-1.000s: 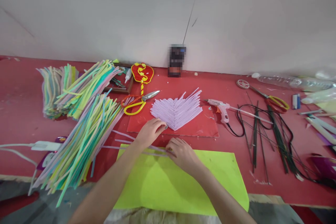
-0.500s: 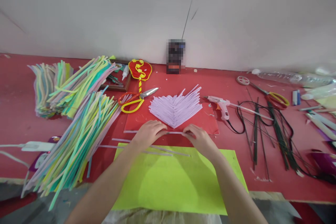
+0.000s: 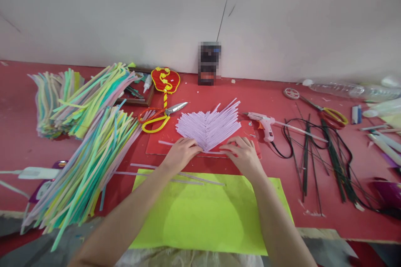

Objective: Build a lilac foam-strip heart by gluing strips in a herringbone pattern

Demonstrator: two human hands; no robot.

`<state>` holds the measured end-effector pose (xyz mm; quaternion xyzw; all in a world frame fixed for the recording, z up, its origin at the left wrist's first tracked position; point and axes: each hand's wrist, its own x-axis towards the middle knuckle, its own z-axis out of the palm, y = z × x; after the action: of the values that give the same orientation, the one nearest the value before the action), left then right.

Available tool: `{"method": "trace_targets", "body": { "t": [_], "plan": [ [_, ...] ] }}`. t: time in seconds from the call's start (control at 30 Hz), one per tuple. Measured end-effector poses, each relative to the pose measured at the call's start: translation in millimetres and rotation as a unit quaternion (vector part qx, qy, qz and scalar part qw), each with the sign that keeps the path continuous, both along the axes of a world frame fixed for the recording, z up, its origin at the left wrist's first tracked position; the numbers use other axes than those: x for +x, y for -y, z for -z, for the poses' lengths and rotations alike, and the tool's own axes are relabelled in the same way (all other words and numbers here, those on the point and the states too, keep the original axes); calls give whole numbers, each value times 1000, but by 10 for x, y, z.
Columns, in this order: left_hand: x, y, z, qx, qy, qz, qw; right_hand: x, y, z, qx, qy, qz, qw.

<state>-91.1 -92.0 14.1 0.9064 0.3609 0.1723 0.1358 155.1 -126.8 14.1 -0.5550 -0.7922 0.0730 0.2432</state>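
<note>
— What are the hands doing on your feed?
— From my remote seat, I see the left hand (image 3: 185,151) pinched, thumb to fingers, on a thin, pale-lilac fuzzy stem (image 3: 213,152), one end jutting out past it. The right hand (image 3: 240,154) is half curled at the other end; whether it grips, I can't make out.
— Where's that stem?
— Along the near part of a flat red board (image 3: 156,137), at the lower tip of a leaf-shaped piece of lilac fuzzy stems (image 3: 208,127) set in a V. (Whether they touch, I can't judge.)
— Around it?
— Metal scissors with red and yellow handles (image 3: 167,112) to the left, a pink glue gun (image 3: 265,125) to the right, a rectangular yellow-green sheet (image 3: 203,217) nearer the body.
</note>
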Motion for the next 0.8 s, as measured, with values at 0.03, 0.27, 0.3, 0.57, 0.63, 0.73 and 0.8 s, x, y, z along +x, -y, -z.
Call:
{"method": "trace_targets", "body": {
  "t": [0.03,0.27,0.3,0.57,0.63,0.73,0.8],
  "plan": [
    [6,-3,12,-2,6,-1,1000,-40,6,3,1,4,-6,1000],
    [41,-8,83,-14,48,-15,999,-244,32,92,-14,-52,-55,997],
    [44,-7,87,-19,52,-18,998,-248,32,97,-15,-45,-57,997],
    [71,30,91,-32,69,-3,997,-302,45,81,-8,-15,-51,999],
    [80,42,82,-22,65,4,998,-320,51,78,-5,-4,-49,999],
    [80,56,60,5,45,7,999,-297,48,84,2,2,-43,999],
    [70,69,49,26,30,-8,999,-258,43,97,6,-9,-44,999]
  ]
}}
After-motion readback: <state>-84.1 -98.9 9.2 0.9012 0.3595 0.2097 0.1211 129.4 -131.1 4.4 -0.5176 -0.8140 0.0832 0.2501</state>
